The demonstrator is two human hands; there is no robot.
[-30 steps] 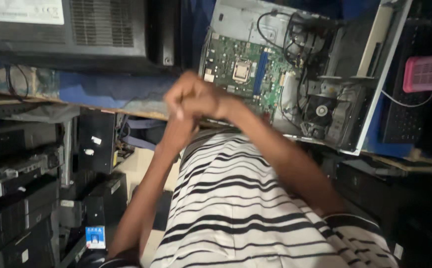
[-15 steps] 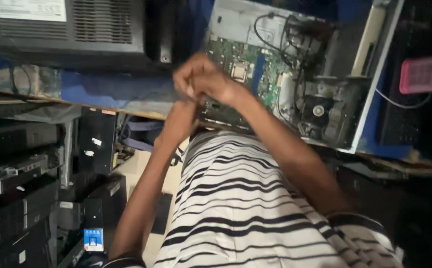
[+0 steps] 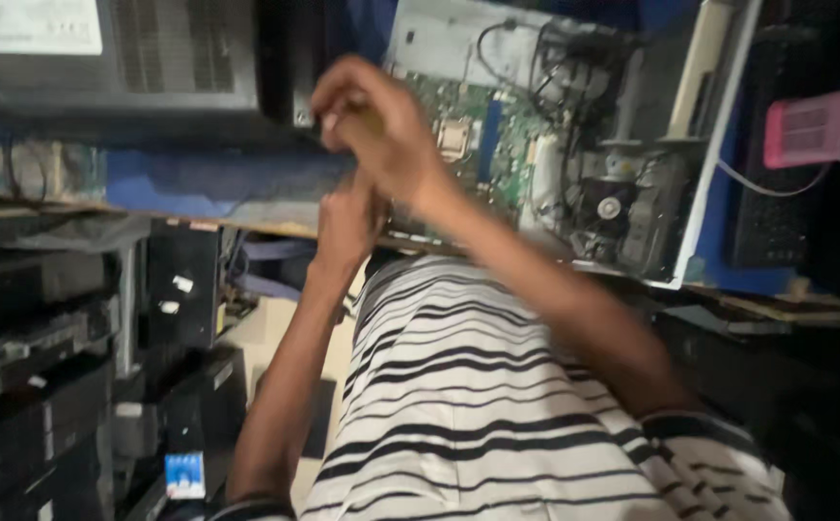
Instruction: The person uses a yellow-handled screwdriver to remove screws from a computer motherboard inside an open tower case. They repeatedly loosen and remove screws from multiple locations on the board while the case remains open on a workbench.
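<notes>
The right hand (image 3: 381, 121) had its grip curled around something small and yellowish (image 3: 370, 120), too blurred to make out, held up in front of the open computer case (image 3: 574, 145). The left hand (image 3: 344, 220) sat just under it, touching, though I could not tell its grip. The green motherboard (image 3: 458, 125) lay bare inside the case on the worktop (image 3: 179, 183).

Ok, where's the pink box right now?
Head view: the pink box sits at the far right edge, right of the open computer case, with a black keyboard below it.
</notes>
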